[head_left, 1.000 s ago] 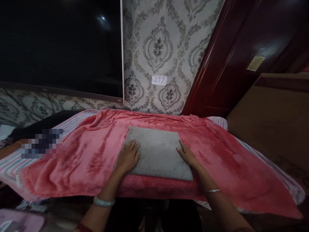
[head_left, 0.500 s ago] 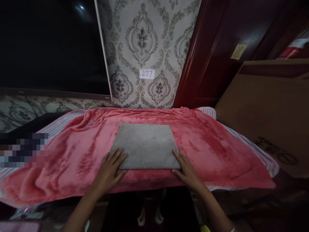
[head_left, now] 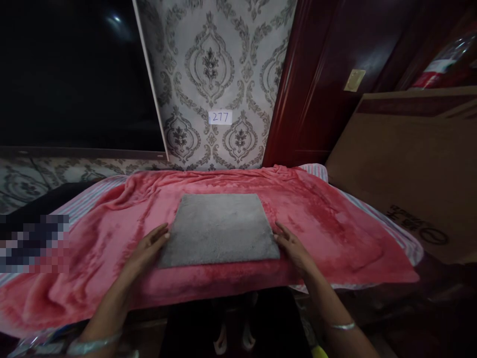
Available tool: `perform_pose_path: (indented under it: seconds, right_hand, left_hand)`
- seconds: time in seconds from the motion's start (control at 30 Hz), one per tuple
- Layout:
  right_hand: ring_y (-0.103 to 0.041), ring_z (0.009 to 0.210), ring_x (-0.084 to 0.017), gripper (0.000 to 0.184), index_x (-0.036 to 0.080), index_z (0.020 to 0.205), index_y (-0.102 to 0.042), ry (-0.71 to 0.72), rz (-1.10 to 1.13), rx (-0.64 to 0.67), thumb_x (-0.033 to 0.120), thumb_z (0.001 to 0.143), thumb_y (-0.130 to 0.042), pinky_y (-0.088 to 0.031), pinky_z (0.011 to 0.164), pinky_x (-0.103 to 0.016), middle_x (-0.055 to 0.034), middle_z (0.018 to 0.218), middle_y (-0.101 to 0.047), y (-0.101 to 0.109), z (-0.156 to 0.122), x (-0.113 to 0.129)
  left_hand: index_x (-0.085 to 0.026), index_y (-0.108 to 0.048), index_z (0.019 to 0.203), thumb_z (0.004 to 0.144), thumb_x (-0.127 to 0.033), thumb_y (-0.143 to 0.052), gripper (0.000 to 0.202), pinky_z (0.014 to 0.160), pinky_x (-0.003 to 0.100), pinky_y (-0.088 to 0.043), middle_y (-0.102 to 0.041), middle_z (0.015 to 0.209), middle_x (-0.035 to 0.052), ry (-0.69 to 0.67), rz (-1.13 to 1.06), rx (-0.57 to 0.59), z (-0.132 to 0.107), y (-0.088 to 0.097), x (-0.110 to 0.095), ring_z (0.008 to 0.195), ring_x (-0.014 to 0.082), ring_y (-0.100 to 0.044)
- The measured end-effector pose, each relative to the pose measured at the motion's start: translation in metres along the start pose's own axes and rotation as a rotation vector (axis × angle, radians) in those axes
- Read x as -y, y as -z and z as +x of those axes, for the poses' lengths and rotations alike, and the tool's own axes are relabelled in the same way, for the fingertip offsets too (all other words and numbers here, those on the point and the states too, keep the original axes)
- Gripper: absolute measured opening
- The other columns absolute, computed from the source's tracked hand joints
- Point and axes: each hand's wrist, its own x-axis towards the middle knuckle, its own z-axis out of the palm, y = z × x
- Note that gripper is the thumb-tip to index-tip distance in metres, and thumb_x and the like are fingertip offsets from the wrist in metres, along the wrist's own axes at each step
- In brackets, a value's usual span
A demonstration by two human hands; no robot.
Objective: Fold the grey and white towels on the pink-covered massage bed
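Observation:
A grey folded towel (head_left: 219, 228) lies flat in the middle of a pink fleece blanket (head_left: 328, 223) that covers a table. My left hand (head_left: 147, 248) rests on the blanket at the towel's left edge, fingers stretched out and touching that edge. Over at the right edge, my right hand (head_left: 294, 246) lies flat with its fingers extended against the towel. Neither hand holds anything. Both wrists wear bangles.
A striped cloth (head_left: 87, 201) shows under the blanket at the left and right. Behind is patterned wallpaper with a tag reading 277 (head_left: 220, 117), a dark screen (head_left: 74, 74) on the left, a dark red door (head_left: 335, 79), and a large cardboard box (head_left: 410, 159) on the right.
Both hands slid off the towel's near corners outward to its left and right edges. The view shifted slightly right and down.

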Motion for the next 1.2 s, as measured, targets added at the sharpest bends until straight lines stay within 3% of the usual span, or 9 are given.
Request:
perform_pose_path:
  seconds: [0.13, 0.23, 0.4, 0.5, 0.67, 0.77, 0.87, 1.1, 1.2]
  right_hand:
    - [-0.071, 0.099, -0.027, 0.085, 0.023, 0.143, -0.047, -0.116, 0.026, -0.011, 0.045, 0.068, -0.081, -0.056, 0.091, -0.043, -0.0064, 0.105, -0.075, -0.005, 0.017, 0.016]
    - [-0.071, 0.088, -0.026, 0.080, 0.024, 0.135, -0.051, -0.126, 0.005, 0.049, 0.046, 0.065, -0.083, -0.057, 0.083, -0.041, -0.0051, 0.098, -0.075, -0.009, 0.025, 0.023]
    - [-0.070, 0.088, -0.026, 0.084, 0.024, 0.135, -0.049, -0.051, 0.016, 0.185, 0.049, 0.062, -0.083, -0.056, 0.079, -0.040, -0.0046, 0.098, -0.074, -0.019, 0.030, 0.027]
    - [-0.070, 0.093, -0.027, 0.095, 0.027, 0.143, -0.042, -0.081, 0.074, 0.139, 0.044, 0.059, -0.084, -0.056, 0.081, -0.041, -0.0068, 0.113, -0.072, -0.026, 0.029, 0.027]
    - [-0.071, 0.096, -0.028, 0.093, 0.024, 0.144, -0.044, -0.169, 0.180, 0.114, 0.039, 0.060, -0.079, -0.056, 0.084, -0.042, -0.0091, 0.121, -0.071, -0.029, 0.029, 0.031]
    - [-0.070, 0.099, -0.031, 0.081, 0.025, 0.139, -0.052, -0.137, 0.167, 0.149, 0.040, 0.063, -0.075, -0.056, 0.080, -0.043, -0.0098, 0.120, -0.072, -0.030, 0.028, 0.040]
    - [-0.069, 0.104, -0.033, 0.078, 0.029, 0.141, -0.053, -0.068, 0.126, 0.161, 0.046, 0.067, -0.072, -0.056, 0.080, -0.044, -0.0098, 0.127, -0.069, -0.034, 0.023, 0.053]
    - [-0.063, 0.118, -0.034, 0.100, 0.032, 0.159, -0.021, -0.039, 0.205, 0.123, 0.047, 0.072, -0.069, -0.056, 0.087, -0.049, -0.0085, 0.145, -0.057, -0.051, -0.023, 0.070]
    - [-0.062, 0.120, -0.035, 0.105, 0.032, 0.161, -0.014, -0.079, 0.251, 0.069, 0.046, 0.073, -0.070, -0.056, 0.089, -0.050, -0.0103, 0.147, -0.054, -0.056, -0.054, 0.056]
  left_hand:
    - [-0.016, -0.062, 0.129, 0.056, -0.049, -0.087, 0.084, 0.065, 0.027, -0.050, -0.074, 0.098, 0.0098, 0.088, -0.083, 0.023, 0.017, 0.000, -0.011, 0.079, 0.0206, -0.068]
    - [-0.014, -0.064, 0.124, 0.050, -0.045, -0.089, 0.084, 0.058, 0.026, -0.044, -0.071, 0.081, 0.0049, 0.108, -0.023, 0.019, 0.024, -0.005, -0.014, 0.067, 0.0184, -0.062]
    - [-0.017, -0.067, 0.120, 0.050, -0.041, -0.088, 0.077, 0.066, 0.029, -0.050, -0.072, 0.098, 0.0088, 0.084, -0.051, 0.052, 0.011, -0.015, -0.016, 0.081, 0.0221, -0.065]
    - [-0.020, -0.066, 0.125, 0.059, -0.034, -0.084, 0.070, 0.068, 0.027, -0.051, -0.073, 0.102, 0.0075, 0.090, -0.127, -0.011, -0.003, -0.016, -0.017, 0.084, 0.0207, -0.065]
    - [-0.018, -0.067, 0.120, 0.070, -0.013, -0.064, 0.050, 0.079, 0.030, -0.055, -0.074, 0.099, 0.0081, 0.232, -0.649, -0.135, -0.027, -0.028, -0.017, 0.089, 0.0191, -0.067]
    - [-0.021, -0.069, 0.110, 0.079, -0.019, -0.056, 0.034, 0.088, 0.037, -0.057, -0.074, 0.102, 0.0084, 0.230, -0.950, -0.183, -0.044, -0.044, -0.011, 0.095, 0.0206, -0.068]
    - [-0.025, -0.070, 0.098, 0.084, -0.030, -0.057, 0.020, 0.094, 0.039, -0.055, -0.073, 0.105, 0.0050, 0.239, -1.060, -0.181, -0.059, -0.061, -0.002, 0.098, 0.0192, -0.067]
    - [-0.026, -0.067, 0.113, 0.080, -0.041, -0.068, 0.036, 0.105, 0.057, -0.049, -0.071, 0.120, 0.0111, 0.337, -1.108, 0.023, -0.089, -0.112, 0.017, 0.118, 0.0323, -0.064]
    - [-0.024, -0.065, 0.120, 0.082, -0.031, -0.068, 0.039, 0.107, 0.050, -0.051, -0.071, 0.123, 0.0104, 0.416, -1.103, -0.039, -0.102, -0.132, 0.012, 0.123, 0.0304, -0.062]
